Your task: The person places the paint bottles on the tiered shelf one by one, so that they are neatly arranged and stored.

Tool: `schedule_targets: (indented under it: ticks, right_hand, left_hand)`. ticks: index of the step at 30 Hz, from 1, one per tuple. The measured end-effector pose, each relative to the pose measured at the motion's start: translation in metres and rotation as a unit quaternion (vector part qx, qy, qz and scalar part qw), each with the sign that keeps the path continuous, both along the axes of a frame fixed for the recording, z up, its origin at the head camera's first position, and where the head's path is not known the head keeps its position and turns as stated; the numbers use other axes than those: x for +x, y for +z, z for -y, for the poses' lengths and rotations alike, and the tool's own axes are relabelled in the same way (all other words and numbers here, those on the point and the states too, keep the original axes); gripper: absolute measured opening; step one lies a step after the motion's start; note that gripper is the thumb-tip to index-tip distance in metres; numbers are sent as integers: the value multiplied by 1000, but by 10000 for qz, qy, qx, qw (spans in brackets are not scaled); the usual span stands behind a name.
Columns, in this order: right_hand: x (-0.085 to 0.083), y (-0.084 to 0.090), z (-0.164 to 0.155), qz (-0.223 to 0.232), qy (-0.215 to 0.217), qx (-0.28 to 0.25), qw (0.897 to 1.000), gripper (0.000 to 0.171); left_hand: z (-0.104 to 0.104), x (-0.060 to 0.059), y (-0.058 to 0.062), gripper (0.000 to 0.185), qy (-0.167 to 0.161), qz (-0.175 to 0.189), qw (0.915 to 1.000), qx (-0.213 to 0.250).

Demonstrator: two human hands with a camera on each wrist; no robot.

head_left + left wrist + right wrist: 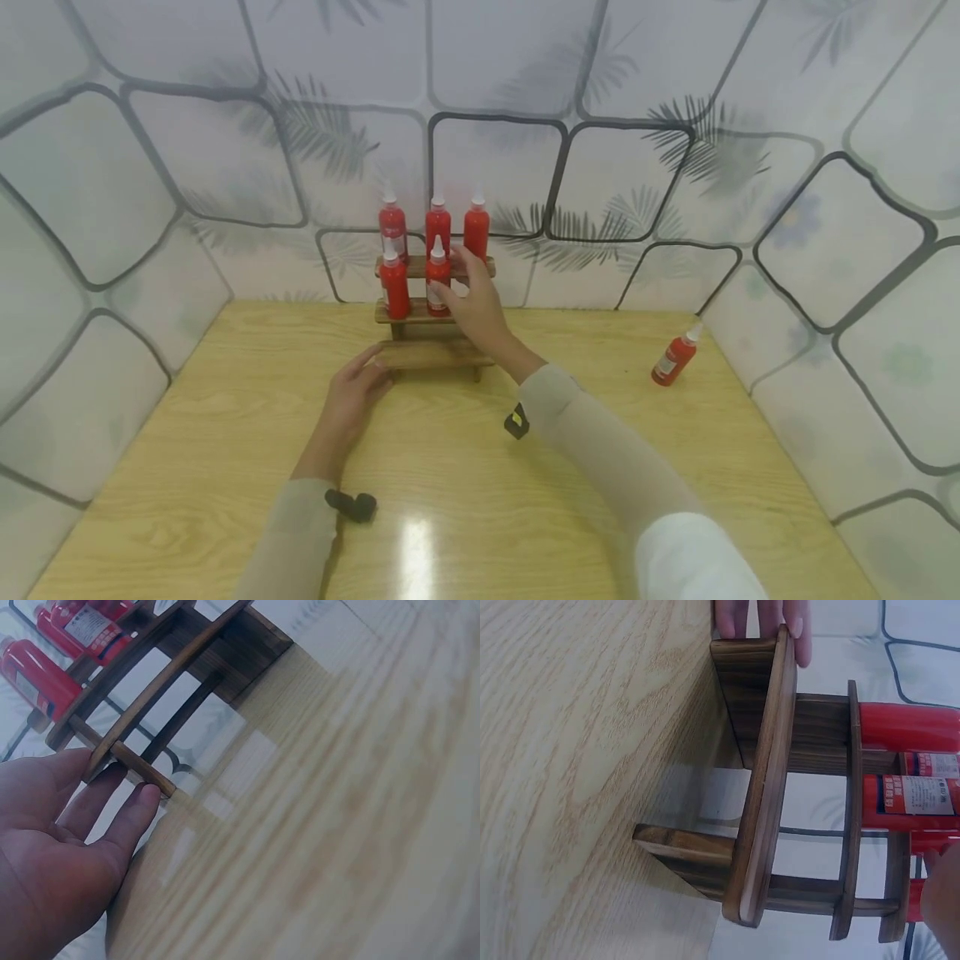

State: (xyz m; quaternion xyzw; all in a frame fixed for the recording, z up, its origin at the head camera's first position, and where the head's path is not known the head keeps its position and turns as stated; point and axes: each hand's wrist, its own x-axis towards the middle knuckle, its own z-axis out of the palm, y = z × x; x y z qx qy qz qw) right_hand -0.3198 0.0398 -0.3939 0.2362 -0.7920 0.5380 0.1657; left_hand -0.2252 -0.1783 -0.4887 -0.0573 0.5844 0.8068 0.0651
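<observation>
Red bottles (476, 229): I count six
Wooden stand (420, 357): one
Labels (928, 796): lettering illegible
Right hand (482, 315): pinches middle-tier bottle (438, 272)
Left hand (356, 395): touches stand

red bottles (394, 287) with white tips (389, 248), brown rack (435, 356), yellow wood-grain table (225, 400), pale wall (495, 158) with grey lines (498, 118) and leaves (322, 129), tan sleeves (600, 442)

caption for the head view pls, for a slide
Left hand touching a tiered wooden stand, right hand gripping one of its five red bottles.

Left hand (60, 851) touching the end of a wooden rack (151, 695) bearing red bottles (43, 676)
</observation>
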Motion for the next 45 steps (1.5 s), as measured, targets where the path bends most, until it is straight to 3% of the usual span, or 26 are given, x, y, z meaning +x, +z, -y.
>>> schedule_targets:
  ticks: [8, 14, 18, 24, 29, 38, 45]
  right_hand:
    - [18, -2, -41, 60, -121, -88, 9999, 65]
    - [36, -7, -85, -277, -327, -165, 9989, 60]
    - [49, -8, -120, -390, -666, -174, 9969, 58]
    - [84, 4, -165, -62, -1239, -419, 9914, 54]
    - [101, 1, -199, 108, -1750, -729, 9818, 50]
    - [98, -32, -280, 673, -2721, -1076, 9539, 50]
    - [103, -41, -300, 488, -3146, -1340, 9385, 48]
  left_hand:
    - [0, -9, -17, 51, 81, -158, 9998, 8]
    - [0, -9, -17, 51, 155, -223, 9996, -77]
    - [-1, -8, -16, 51, 180, -220, 9996, -48]
    - [-1, -9, -17, 50, 142, -207, 9997, 37]
    - [0, -8, -18, 50, 191, -146, 9997, -24]
    - [2, -10, -19, 51, 101, -122, 9997, -158]
    - [4, -9, -18, 53, -14, -246, 9989, -396]
